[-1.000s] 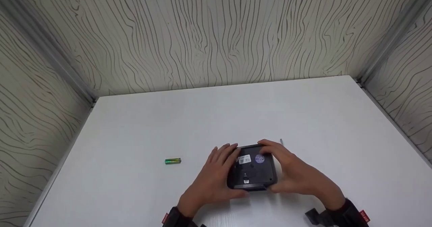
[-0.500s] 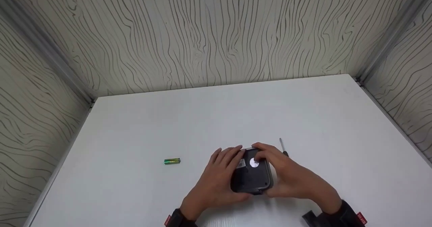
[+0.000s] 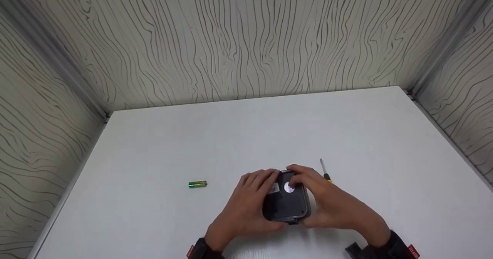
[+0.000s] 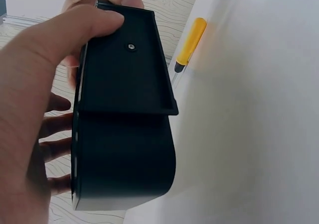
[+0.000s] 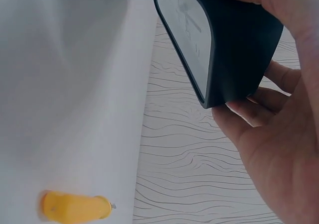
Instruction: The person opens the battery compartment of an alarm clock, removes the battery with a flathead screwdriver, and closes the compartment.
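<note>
Both hands hold a black square desk clock (image 3: pixel 285 205) with rounded corners, its back turned up. My left hand (image 3: pixel 244 211) grips its left side, fingers over the far edge and thumb along the near edge. In the left wrist view that thumb presses the clock's narrow black side (image 4: pixel 124 64), near a small screw (image 4: pixel 131 47). My right hand (image 3: pixel 329 203) grips the right side, with a bent finger on the round pale sticker (image 3: pixel 289 187). The right wrist view shows the clock's white face (image 5: pixel 192 35) with thin hands, tilted toward the table.
A screwdriver (image 3: pixel 324 169) with a yellow handle (image 4: pixel 192 42) lies beyond the right hand, partly covered by it in the head view. A green battery (image 3: pixel 197 184) lies to the left on the white table (image 3: pixel 246 136). Wood-patterned panels (image 3: pixel 246 39) stand round the table.
The clock has tilted and shifted slightly toward me, still in both hands. More of the screwdriver shows past the right hand. The battery has stayed put.
</note>
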`<state>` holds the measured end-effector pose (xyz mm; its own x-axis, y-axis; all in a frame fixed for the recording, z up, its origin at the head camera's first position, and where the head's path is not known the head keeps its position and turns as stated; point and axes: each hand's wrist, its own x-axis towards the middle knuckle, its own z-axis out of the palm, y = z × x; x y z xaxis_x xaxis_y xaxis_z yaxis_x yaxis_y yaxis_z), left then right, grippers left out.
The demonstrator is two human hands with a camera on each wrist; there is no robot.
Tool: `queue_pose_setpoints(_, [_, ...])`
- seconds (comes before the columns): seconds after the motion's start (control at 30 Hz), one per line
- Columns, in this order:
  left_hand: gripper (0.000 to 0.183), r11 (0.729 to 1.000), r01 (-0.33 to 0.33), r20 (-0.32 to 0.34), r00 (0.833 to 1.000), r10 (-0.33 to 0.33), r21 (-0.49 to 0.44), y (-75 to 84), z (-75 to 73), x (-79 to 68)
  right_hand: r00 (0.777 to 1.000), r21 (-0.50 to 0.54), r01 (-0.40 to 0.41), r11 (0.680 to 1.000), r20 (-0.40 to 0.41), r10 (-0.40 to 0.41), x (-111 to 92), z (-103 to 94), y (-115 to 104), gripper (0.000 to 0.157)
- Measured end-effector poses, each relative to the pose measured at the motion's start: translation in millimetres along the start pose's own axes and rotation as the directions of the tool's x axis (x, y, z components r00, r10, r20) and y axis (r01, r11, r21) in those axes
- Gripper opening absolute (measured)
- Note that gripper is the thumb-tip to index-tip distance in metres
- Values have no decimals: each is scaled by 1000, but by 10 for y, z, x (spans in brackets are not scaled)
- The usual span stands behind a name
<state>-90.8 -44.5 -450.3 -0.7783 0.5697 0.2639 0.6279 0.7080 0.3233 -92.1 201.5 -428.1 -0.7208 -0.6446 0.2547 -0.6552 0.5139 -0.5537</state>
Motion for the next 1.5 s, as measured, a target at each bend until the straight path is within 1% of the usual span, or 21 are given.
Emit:
queue_pose_setpoints(0.2, [104,1000,8,-12,1000,-8,-27,-9,-26,5,1000,12,3,1000,7,-3,7,-14,3,70])
queue_pose_setpoints(0.3, [105,999,6,-22,1000,-7,-36,-17,-40,-1,1000,23,8,1000,15,-8,11,-24,3,73])
queue_pose_setpoints(0.53, [103,996,-18,-93,996,10,-85,-38,-55,-17,998,32,58,998,-23,-57,4,-38,1,90])
queue_pose_setpoints(0.63, [103,994,-26,-117,993,14,-103,-53,-61,-23,998,42,60,997,-41,-58,8,-44,2,93])
queue_pose_setpoints(0.87, [103,983,-40,-142,990,14,-182,-75,-61,-26,996,115,67,991,-72,-59,9,-75,28,99])
queue_pose_setpoints(0.97, [103,978,-44,-148,989,13,-205,-78,-59,-28,995,129,75,989,-79,-65,0,-92,40,100])
queue_pose_setpoints(1.17, [106,959,-23,-129,991,-15,-281,-79,-68,-30,996,135,57,989,-78,-47,-6,-112,54,103])
queue_pose_setpoints(1.27, [108,947,-1,-108,993,-36,-323,-74,-81,-28,997,144,38,989,-71,-28,-9,-114,60,106])
queue_pose_setpoints(1.4, [108,924,31,-76,995,-64,-381,-69,-95,-25,997,177,27,984,-70,-15,-18,-110,73,111])
queue_pose_setpoints(1.5, [108,903,36,-64,996,-69,-428,-71,-102,-24,998,215,16,976,-61,-3,-24,-101,88,113])
